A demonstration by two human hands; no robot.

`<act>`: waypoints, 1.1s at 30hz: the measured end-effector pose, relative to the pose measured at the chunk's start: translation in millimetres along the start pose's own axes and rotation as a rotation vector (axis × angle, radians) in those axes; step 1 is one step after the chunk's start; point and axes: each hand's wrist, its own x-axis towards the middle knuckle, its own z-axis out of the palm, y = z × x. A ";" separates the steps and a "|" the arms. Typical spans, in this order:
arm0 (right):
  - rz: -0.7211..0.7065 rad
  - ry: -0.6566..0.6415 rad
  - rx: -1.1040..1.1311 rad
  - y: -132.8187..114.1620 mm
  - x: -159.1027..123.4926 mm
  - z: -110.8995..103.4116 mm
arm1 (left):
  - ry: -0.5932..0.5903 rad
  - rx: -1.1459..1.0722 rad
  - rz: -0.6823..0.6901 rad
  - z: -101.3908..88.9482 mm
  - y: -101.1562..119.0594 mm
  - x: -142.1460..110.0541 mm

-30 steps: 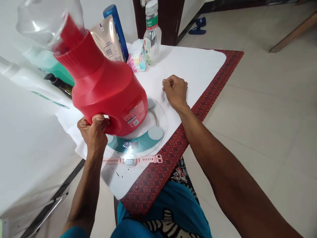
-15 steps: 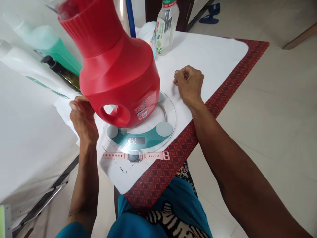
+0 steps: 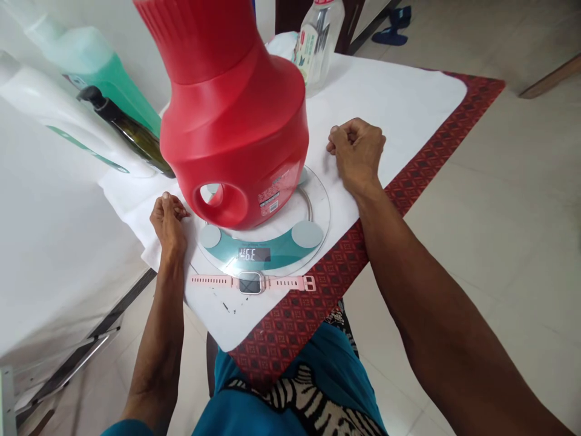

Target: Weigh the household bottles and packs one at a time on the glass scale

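Note:
A large red detergent bottle stands upright on a round glass scale; its top runs out of view. Digits show on the scale's display, upside down from my side. My left hand rests on the table just left of the bottle's handle hole, fingers curled with nothing seen in them. To the right of the scale, my right hand lies on the white sheet, loosely closed and apart from the bottle. A pink-strapped smartwatch lies along the scale's near edge.
Along the wall stand a white bottle, a green-liquid bottle and a dark pump bottle. Behind the red bottle is a clear plastic bottle. A red patterned cloth borders the table's right edge.
My left hand has let go of the red bottle's handle and moved down beside it. The bottle now stands on the scale, and the display digits have changed. My right hand stays closed.

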 end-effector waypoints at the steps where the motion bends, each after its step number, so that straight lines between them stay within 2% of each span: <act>1: 0.004 -0.002 0.007 0.0 -0.2 0.0 | -0.001 -0.001 -0.004 -0.3 0.6 -0.1; 7: 0.065 0.027 0.013 -11.8 -1.6 -0.2 | 0.014 0.037 -0.012 1.7 -0.2 -1.5; 10: 0.107 0.057 0.000 -23.6 -3.3 -1.4 | 0.016 0.035 -0.016 3.4 6.8 -6.1; 12: 0.122 0.059 -0.008 -29.6 -4.6 -2.5 | -0.004 0.031 0.036 5.6 21.0 -12.8; 14: 0.138 0.050 0.009 -33.5 -5.7 -3.3 | -0.042 0.028 0.155 10.4 43.0 -23.3; 17: 0.175 0.059 0.037 -38.6 -6.8 -4.1 | -0.169 0.013 0.326 24.5 80.5 -42.9; 19: 0.197 0.066 0.035 -43.4 -7.4 -4.8 | -0.270 0.012 0.341 37.7 98.5 -54.1; 21: 0.224 0.066 0.036 -48.9 -8.1 -5.8 | -0.295 -0.017 0.270 51.8 106.4 -61.0; 25: 0.247 0.051 0.026 -57.0 -9.3 -8.5 | -0.181 -0.159 0.141 74.9 103.3 -62.5; 28: 0.256 0.037 0.047 -58.9 -9.2 -10.3 | -0.090 -0.200 0.109 79.7 105.2 -59.7; 30: 0.270 0.030 0.068 -59.9 -8.8 -11.3 | -0.012 -0.222 0.111 73.1 112.8 -57.4; 33: 0.285 0.021 0.060 -63.8 -9.0 -12.8 | 0.161 -0.233 0.184 47.2 130.0 -50.4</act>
